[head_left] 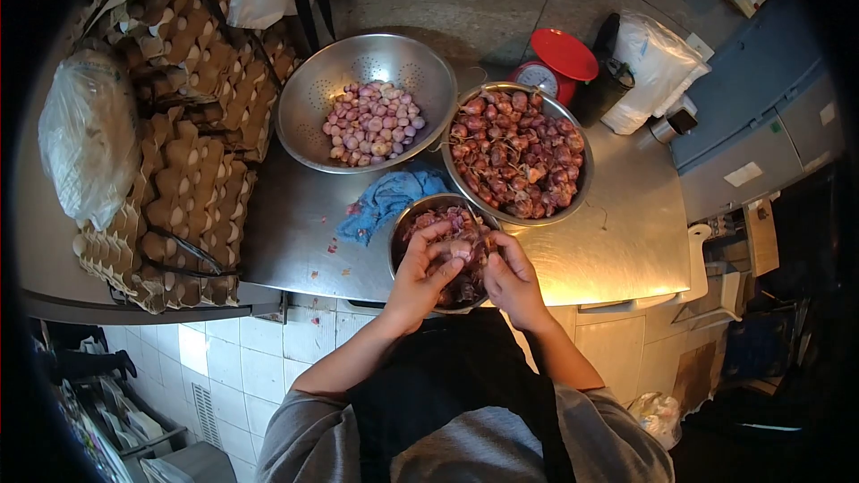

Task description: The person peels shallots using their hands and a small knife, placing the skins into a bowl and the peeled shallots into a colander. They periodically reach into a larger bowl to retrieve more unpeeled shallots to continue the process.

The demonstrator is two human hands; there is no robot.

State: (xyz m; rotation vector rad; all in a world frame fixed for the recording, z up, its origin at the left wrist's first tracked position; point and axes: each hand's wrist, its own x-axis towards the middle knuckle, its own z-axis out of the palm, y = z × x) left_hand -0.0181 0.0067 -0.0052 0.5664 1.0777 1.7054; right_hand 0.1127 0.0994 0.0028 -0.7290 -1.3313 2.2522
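Note:
Over a small metal bowl (400, 270) of reddish peelings, my left hand (424, 273) pinches a shallot (462, 249). Close beside it, my right hand (512, 279) has its fingers closed at the same shallot; a thin blade-like shape shows near the fingertips, but what that hand grips is too small to tell. Behind to the right, a large metal bowl (586, 181) holds unpeeled red shallots (517, 152). At the back left stands a metal colander (304, 114) with peeled pinkish shallots (374, 123). A crumpled blue cloth (391, 202) lies beside the small bowl.
Stacked egg trays (192, 197) and a plastic bag (89, 139) fill the left side. A red scale (564, 55) stands behind the large bowl, with a white plastic bag (653, 72) at its right. The steel table's (640, 241) front edge is near my body.

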